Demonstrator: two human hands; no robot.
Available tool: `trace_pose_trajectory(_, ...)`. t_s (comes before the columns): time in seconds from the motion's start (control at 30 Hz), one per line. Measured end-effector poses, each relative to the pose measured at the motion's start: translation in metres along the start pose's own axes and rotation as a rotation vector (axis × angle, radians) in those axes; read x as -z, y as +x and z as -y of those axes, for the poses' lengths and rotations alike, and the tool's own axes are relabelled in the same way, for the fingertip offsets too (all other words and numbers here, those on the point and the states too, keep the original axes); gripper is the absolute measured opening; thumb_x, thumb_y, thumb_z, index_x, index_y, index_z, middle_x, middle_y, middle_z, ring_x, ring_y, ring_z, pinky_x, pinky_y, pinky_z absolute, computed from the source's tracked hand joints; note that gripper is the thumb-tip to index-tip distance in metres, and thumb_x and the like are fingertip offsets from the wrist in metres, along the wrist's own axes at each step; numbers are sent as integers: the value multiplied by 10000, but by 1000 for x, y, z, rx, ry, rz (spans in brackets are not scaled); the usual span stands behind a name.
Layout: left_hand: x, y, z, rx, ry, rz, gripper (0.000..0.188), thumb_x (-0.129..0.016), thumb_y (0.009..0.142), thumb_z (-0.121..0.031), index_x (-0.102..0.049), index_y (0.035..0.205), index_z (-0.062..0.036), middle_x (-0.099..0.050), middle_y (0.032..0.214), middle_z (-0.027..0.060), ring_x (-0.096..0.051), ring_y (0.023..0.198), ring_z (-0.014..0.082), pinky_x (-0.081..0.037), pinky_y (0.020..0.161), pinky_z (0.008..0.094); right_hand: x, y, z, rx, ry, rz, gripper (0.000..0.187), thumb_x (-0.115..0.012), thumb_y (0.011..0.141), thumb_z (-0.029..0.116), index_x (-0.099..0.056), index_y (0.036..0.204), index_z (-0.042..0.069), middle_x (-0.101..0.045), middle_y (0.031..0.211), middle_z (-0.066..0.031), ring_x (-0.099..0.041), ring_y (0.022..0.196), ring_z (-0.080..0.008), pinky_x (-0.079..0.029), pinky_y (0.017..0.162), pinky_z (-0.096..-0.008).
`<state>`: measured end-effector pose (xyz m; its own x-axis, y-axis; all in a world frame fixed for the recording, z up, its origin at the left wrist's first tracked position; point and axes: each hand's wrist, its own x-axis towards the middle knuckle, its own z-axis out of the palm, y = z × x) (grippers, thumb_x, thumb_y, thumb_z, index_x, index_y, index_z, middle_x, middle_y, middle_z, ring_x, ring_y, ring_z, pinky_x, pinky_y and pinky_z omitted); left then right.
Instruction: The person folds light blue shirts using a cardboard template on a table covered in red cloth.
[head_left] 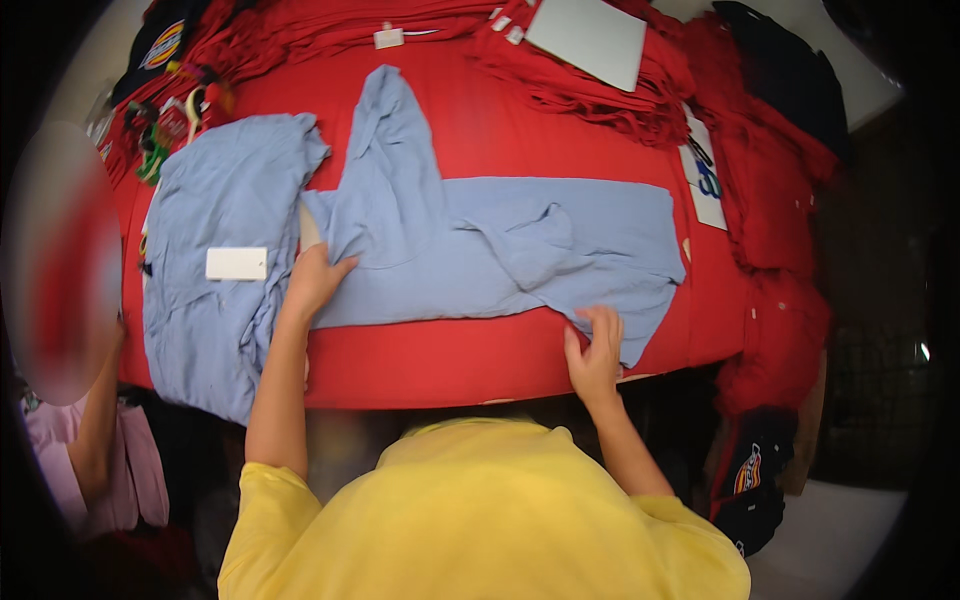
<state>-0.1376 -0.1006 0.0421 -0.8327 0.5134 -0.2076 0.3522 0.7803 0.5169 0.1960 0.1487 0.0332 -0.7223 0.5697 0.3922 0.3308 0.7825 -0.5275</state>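
Observation:
A light-blue garment (400,290) lies spread sideways across the red-covered table in front of me. One narrow part (390,130) of it points away to the far side, and its right part is loosely crumpled. My left hand (315,282) rests at the garment's left end, thumb stretched out over the cloth. A pale, flat edge (309,228) shows just beyond those fingers; its kind is unclear. At the near right corner, my right hand (597,355) has its fingers bent over the garment's edge, holding the cloth.
Left of me lies a light-blue cloth pile (220,180) with a white tag (236,264). Red garments (570,80) are stacked at the back under a white sheet (588,42). Blue-handled scissors (708,180) lie at right. Another person's arm (92,430) is at far left.

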Motion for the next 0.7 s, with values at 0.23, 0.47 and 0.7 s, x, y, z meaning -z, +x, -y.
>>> trace_pose_trajectory(0.23, -33, 5, -4, -317, 159, -499, 304, -662, 835, -175, -582, 987, 77, -593, 1011, 217, -578, 901, 432, -465, 738, 494, 33, -46, -104, -130, -358, -84, 201, -604, 884, 185, -604, 1013, 32, -571, 1064, -159, -470, 1094, -358, -344, 920, -472)
trace_pose_trajectory(0.47, -51, 29, 14, -294, 125, -628, 229, -624, 870, -126, -573, 1043, 14, -582, 1063, 163, -581, 923, 411, -481, 731, 439, 61, 164, -179, -143, -104, -341, 221, -534, 956, 227, -611, 937, 20, -634, 924, -164, -610, 863, -370, -481, 747, -432)
trace_pose_trajectory(0.7, -37, 39, 12, -416, 172, -658, 277, -656, 849, -110, -584, 1073, 36, -599, 1106, 153, -574, 952, 361, -460, 830, 390, 13, 213, -232, -196, -418, -148, 312, -577, 921, 374, -598, 878, 66, -631, 906, -127, -618, 832, -370, -472, 658, -478)
